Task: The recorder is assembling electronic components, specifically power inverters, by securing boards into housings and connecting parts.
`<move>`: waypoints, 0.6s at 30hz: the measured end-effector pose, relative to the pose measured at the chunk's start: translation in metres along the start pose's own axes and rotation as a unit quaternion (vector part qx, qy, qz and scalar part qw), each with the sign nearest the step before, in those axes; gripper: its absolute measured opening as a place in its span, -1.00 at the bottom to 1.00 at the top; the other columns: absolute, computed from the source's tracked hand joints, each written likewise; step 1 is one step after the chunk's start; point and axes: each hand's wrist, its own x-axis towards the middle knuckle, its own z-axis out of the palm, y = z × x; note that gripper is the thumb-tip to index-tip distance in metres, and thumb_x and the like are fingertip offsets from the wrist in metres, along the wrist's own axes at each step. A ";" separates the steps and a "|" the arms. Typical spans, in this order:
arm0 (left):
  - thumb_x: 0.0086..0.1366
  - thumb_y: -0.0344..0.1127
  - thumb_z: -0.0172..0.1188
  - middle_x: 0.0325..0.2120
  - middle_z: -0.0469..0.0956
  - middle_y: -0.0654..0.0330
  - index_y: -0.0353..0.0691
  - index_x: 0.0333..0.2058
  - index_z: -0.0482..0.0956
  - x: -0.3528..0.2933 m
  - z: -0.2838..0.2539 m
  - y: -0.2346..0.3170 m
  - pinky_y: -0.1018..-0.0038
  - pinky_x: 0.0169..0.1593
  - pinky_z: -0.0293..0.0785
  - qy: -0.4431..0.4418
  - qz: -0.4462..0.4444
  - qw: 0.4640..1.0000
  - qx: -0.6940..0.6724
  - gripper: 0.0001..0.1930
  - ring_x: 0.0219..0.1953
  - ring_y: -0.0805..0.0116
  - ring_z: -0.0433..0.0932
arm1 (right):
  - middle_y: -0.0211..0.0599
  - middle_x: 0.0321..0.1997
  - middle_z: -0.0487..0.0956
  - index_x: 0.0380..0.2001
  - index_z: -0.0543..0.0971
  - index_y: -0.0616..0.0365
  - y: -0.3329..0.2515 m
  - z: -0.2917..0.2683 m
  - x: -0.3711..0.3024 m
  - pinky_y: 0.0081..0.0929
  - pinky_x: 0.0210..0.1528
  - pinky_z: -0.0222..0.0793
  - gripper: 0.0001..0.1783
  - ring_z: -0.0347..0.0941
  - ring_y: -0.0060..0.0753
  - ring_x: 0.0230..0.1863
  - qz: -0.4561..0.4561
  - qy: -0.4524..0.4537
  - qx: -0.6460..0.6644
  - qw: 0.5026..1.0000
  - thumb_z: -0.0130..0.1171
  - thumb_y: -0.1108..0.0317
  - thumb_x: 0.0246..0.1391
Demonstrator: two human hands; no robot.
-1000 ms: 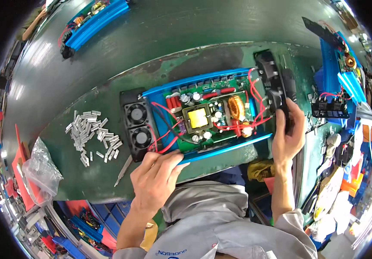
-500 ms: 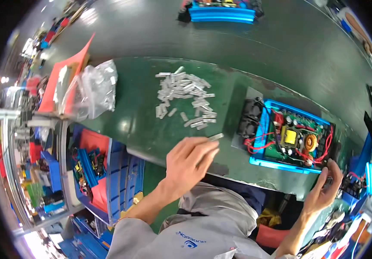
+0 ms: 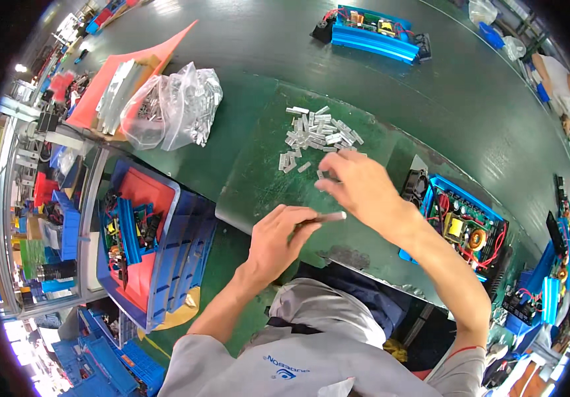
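Your left hand (image 3: 280,237) pinches a slim silvery rod (image 3: 332,216), your right hand (image 3: 359,188) curls beside the loose silver metal pieces (image 3: 311,132) on the surface (image 3: 255,182), gripping or not I cannot tell, and the blue-cased electronic unit (image 3: 462,223) to the right looks wired but lies uncovered.

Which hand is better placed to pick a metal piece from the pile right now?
Probably the right hand: it is by the near edge of the pile of metal pieces, while the left hand is farther off and holds a slim metallic item.
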 end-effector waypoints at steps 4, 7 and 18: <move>0.39 -0.55 0.15 -0.21 0.57 0.18 -0.38 -0.01 0.49 -0.012 0.001 0.004 0.56 -0.14 0.48 0.063 -0.150 0.971 -0.174 -0.78 -0.20 0.48 0.56 | -0.03 -0.33 0.58 -0.23 0.46 0.27 -0.005 0.011 0.017 -0.13 -0.27 0.48 -0.75 0.57 0.08 -0.27 0.060 -0.102 -0.014 0.993 0.24 0.49 0.00; 0.44 -0.50 0.09 -0.19 0.59 0.14 -0.40 -0.02 0.47 -0.010 0.006 0.010 0.55 -0.10 0.50 0.026 -0.225 0.928 -0.296 -0.81 -0.22 0.44 0.59 | 0.01 -0.35 0.57 -0.24 0.42 0.34 -0.019 0.014 0.020 -0.13 -0.27 0.50 -0.69 0.57 0.10 -0.30 0.059 -0.100 -0.096 0.989 0.23 0.52 -0.08; 0.49 -0.30 0.09 -0.15 0.61 -0.04 -0.41 -0.05 0.44 0.021 0.031 0.035 0.32 -0.04 0.66 0.009 -0.217 0.891 -0.399 -0.74 -0.17 0.21 0.68 | -0.48 -0.37 0.57 -0.17 0.61 0.26 -0.037 -0.069 -0.093 -0.68 -0.48 0.35 -0.84 0.44 -0.74 -0.41 0.282 0.098 0.322 0.898 0.17 0.56 0.17</move>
